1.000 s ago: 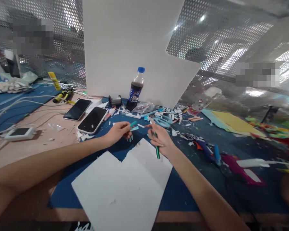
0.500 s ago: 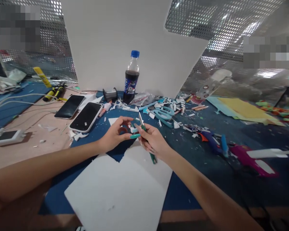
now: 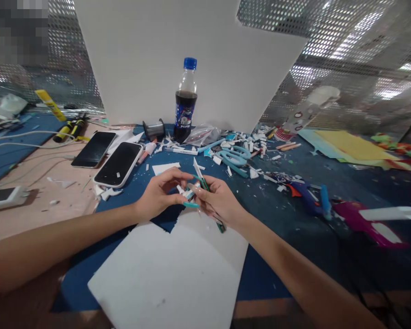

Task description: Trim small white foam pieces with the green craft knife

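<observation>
My right hand point(image 3: 219, 201) is closed around a green-handled craft knife point(image 3: 221, 227), its pointed blade sticking up past the fingers. Opposite it, my left hand point(image 3: 162, 189) pinches a small white and teal piece point(image 3: 188, 193); my right fingertips also touch this piece. Its exact shape is partly hidden by the fingers. Both hands are just above the notched top edge of a white foam board point(image 3: 171, 278), which lies on the blue table surface. Behind my left hand lies a small white offcut point(image 3: 165, 167).
A cola bottle point(image 3: 185, 109) stands before an upright white panel point(image 3: 157, 55). Light blue scissors point(image 3: 233, 156) lie among white scraps. Two phones point(image 3: 119, 164) rest at left. A magenta glue gun point(image 3: 363, 221), coloured sheets point(image 3: 356, 146) and a wire spool point(image 3: 154, 130) lie around.
The view has shifted slightly. Both hands stay close together, with the small piece turned a little between the fingers and the knife blade tilted slightly further left.
</observation>
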{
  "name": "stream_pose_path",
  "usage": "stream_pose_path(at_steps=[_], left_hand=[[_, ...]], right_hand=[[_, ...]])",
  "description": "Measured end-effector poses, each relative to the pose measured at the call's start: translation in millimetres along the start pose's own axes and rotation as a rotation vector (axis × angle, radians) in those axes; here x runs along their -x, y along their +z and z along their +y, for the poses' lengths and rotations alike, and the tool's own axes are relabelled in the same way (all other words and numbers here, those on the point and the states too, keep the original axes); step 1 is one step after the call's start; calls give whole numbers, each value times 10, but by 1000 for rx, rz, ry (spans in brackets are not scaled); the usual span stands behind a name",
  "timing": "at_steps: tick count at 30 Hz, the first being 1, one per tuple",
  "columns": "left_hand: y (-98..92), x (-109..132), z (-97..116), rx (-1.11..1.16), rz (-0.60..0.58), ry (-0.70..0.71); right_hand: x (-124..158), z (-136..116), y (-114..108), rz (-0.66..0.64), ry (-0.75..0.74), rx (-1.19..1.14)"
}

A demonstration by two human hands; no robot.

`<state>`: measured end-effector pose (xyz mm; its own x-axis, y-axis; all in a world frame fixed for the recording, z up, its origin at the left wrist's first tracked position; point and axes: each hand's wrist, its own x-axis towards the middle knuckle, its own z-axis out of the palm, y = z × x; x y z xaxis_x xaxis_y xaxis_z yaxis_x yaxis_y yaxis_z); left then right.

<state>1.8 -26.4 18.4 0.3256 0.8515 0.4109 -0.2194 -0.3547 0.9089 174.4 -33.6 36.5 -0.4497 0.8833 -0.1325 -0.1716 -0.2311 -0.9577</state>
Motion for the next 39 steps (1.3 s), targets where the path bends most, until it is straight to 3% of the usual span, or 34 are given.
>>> stream_pose_path(at_steps=[7, 11, 15, 19, 23, 27, 39], left_hand=[[-14, 3, -28, -78, -78, 75], [-24, 4, -43, -143, 23, 160], [-27, 8, -37, -123, 116, 111], [-33, 5, -44, -147, 176, 46], [-40, -16, -44, -148, 202, 61], [-48, -26, -44, -130, 203, 75], [-66, -38, -88, -126, 188, 149]], right_hand=[[2, 19, 51, 37, 42, 5], [9, -32, -14, 75, 36, 10], [14, -160, -163, 100, -30, -8], [41, -268, -283, 104, -176, 218], [92, -304, -329, 8, -202, 518], [117, -312, -355, 35, -292, 778], [140, -344, -348, -2, -358, 1024]])
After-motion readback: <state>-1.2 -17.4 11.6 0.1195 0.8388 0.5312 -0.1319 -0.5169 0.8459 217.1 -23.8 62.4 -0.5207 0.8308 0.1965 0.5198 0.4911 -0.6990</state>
